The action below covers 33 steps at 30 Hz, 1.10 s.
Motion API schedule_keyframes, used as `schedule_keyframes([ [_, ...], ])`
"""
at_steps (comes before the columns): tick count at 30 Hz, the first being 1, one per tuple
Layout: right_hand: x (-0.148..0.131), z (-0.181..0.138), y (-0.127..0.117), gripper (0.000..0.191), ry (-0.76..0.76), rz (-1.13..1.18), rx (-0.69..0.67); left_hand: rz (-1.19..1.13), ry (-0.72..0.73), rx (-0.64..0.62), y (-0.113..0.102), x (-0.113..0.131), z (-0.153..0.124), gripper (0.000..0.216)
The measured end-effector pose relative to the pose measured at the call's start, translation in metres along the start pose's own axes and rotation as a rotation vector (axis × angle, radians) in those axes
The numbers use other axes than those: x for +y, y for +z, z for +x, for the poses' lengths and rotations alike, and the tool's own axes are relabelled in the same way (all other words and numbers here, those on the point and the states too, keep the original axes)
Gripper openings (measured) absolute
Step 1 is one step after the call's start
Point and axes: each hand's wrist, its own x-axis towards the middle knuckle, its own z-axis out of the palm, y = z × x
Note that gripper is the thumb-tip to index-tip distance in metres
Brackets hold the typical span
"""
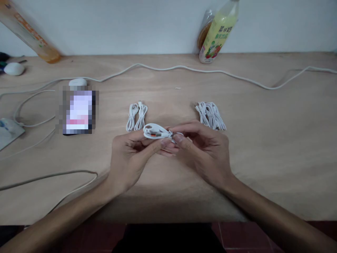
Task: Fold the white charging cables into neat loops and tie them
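Observation:
Between my hands, above the table, is a coiled white USB cable (156,130) with an orange-tongued plug showing inside its loop. My left hand (137,153) grips the coil from the left, thumb on its near side. My right hand (204,151) pinches the cable at its bundled middle, where a tie seems to be; the fingertips partly hide it. Just beyond my left hand lie two tied white cable bundles (137,116), side by side. Past my right hand rests a group of several tied white cables (210,115).
A phone (79,110), blurred out, lies at left with a white rounded case (77,83) behind it. A long white cord (181,67) crosses the table's back. An orange bottle (34,35) and a yellow drink bottle (218,33) stand by the wall. More cords (65,172) lie front left.

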Motion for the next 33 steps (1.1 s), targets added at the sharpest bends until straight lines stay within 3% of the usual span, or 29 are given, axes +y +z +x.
schedule_keyframes([
  [8,-0.002,0.004,-0.001,0.012,0.135,0.078,-0.018,-0.142,-0.086,-0.079,-0.003,-0.003,0.003,0.018],
  [16,-0.001,0.005,-0.006,0.018,0.191,0.121,-0.107,-0.162,-0.075,-0.100,-0.006,-0.008,0.010,0.024],
  [20,-0.004,0.006,-0.010,0.016,0.218,0.061,-0.122,-0.228,-0.053,-0.113,-0.009,-0.010,0.013,0.014],
  [22,-0.004,0.006,-0.010,0.015,0.219,0.065,-0.113,-0.239,-0.029,-0.133,-0.010,-0.009,0.014,0.024],
  [27,-0.001,0.002,-0.005,0.016,0.154,0.089,-0.080,-0.178,0.030,-0.109,-0.007,-0.005,0.011,0.011],
  [33,-0.002,-0.002,0.002,0.020,0.152,0.035,-0.044,-0.095,0.062,-0.068,-0.005,-0.009,0.007,0.012],
])
